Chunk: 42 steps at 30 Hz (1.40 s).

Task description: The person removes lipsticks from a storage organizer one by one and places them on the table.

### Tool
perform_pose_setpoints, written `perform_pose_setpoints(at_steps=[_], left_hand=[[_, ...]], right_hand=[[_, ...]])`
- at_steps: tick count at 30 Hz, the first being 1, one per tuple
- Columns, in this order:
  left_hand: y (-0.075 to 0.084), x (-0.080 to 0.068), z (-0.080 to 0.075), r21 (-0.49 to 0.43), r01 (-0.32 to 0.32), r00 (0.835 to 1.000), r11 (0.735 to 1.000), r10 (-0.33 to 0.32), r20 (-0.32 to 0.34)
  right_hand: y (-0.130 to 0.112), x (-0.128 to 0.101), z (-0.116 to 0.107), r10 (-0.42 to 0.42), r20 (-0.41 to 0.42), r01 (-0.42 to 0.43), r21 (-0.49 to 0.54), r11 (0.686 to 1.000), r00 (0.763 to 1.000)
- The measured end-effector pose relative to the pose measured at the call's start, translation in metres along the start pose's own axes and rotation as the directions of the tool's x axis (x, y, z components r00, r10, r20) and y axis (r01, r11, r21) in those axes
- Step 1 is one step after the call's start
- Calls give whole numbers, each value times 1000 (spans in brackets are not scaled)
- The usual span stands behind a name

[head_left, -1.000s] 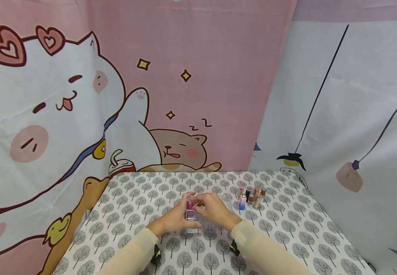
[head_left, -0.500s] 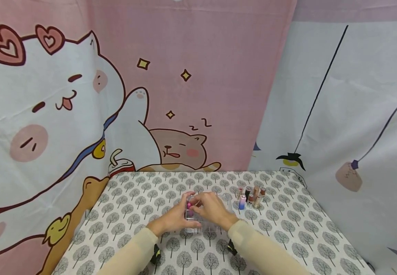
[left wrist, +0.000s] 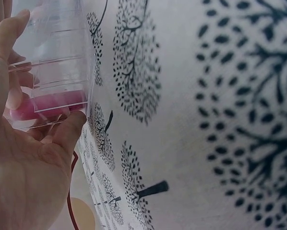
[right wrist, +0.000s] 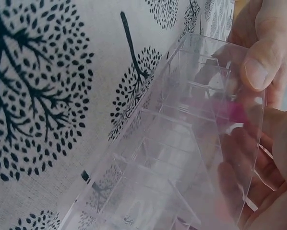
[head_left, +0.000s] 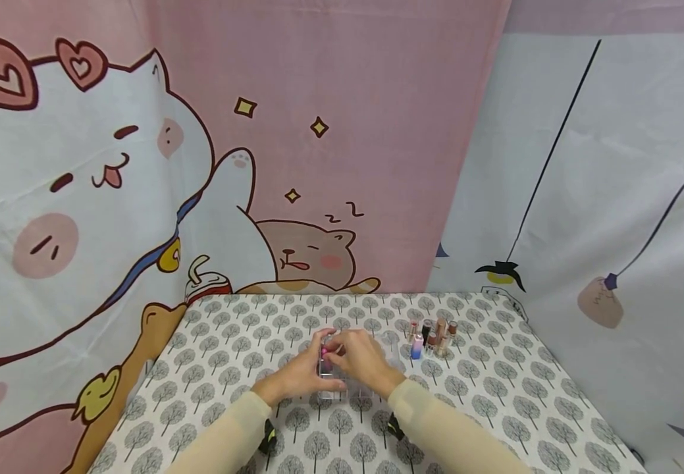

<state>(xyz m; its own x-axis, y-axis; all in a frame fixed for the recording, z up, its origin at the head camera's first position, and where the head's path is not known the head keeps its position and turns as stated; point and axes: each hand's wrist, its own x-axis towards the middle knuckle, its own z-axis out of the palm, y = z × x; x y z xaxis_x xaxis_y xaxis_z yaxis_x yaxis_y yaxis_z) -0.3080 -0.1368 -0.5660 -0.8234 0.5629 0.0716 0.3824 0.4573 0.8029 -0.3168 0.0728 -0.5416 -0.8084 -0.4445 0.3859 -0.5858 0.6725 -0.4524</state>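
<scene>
A clear plastic organizer [head_left: 342, 388] with small compartments sits mid-table. My left hand [head_left: 303, 372] grips its left end; in the left wrist view the thumb [left wrist: 9, 36] and fingers [left wrist: 69, 132] wrap the clear organizer [left wrist: 57, 57]. A pink lipstick [head_left: 325, 356] stands sunk in a far-left compartment and shows through the wall as a pink lipstick [left wrist: 47, 103]. My right hand [head_left: 347, 355] pinches its top. In the right wrist view the thumb [right wrist: 258, 62] lies at the rim of the organizer [right wrist: 182, 158] beside the pink lipstick [right wrist: 225, 111], with fingers blurred behind the plastic.
A cluster of several upright lipsticks and small bottles [head_left: 432, 337] stands to the right of the organizer. The table [head_left: 496, 395] has a tree-print cloth. Cartoon curtains close off the back and right sides.
The pink lipstick has sunk lower into its compartment under my right fingers. Both hands stayed at the organizer.
</scene>
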Motion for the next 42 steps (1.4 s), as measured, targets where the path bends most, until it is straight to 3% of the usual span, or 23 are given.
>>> perform_pose_setpoints(at_steps=[15, 42], left_hand=[[-2, 3, -2, -22, 11, 1000, 1000, -11, 3], [-2, -1, 1, -26, -8, 1000, 1000, 9, 4]], right_hand=[[1, 5, -3, 40, 15, -40, 0, 999, 999], [-2, -5, -7, 70, -7, -68, 178, 982, 998]])
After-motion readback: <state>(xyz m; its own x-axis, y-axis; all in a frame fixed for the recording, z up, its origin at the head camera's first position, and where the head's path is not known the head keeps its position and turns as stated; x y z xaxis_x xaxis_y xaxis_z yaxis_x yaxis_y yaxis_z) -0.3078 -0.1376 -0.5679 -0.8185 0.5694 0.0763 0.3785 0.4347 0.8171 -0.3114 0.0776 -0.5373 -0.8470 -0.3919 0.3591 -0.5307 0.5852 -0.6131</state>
